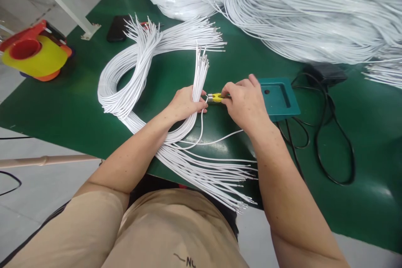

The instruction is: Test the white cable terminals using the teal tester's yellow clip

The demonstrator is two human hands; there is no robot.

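One left hand [185, 102] curled round white wires [199, 77], one right hand [246, 102] pinching a yellow tool [216, 97].
Wires thin, bunched, curving over the green table [63, 109]; tool's metal tip just beside one bent strand [202, 123].

My left fingers [201, 106] hold bunched white wires [199, 78], tips pointing away; my right fingers [228, 89] grip a small yellow, metal-tipped piece [216, 97] beside them.

Left grip [186, 102] is clasping, fingers curling. Right grip [245, 101] is pinching palm-down, near left. Forearms [143, 138] are angling inward behind both.
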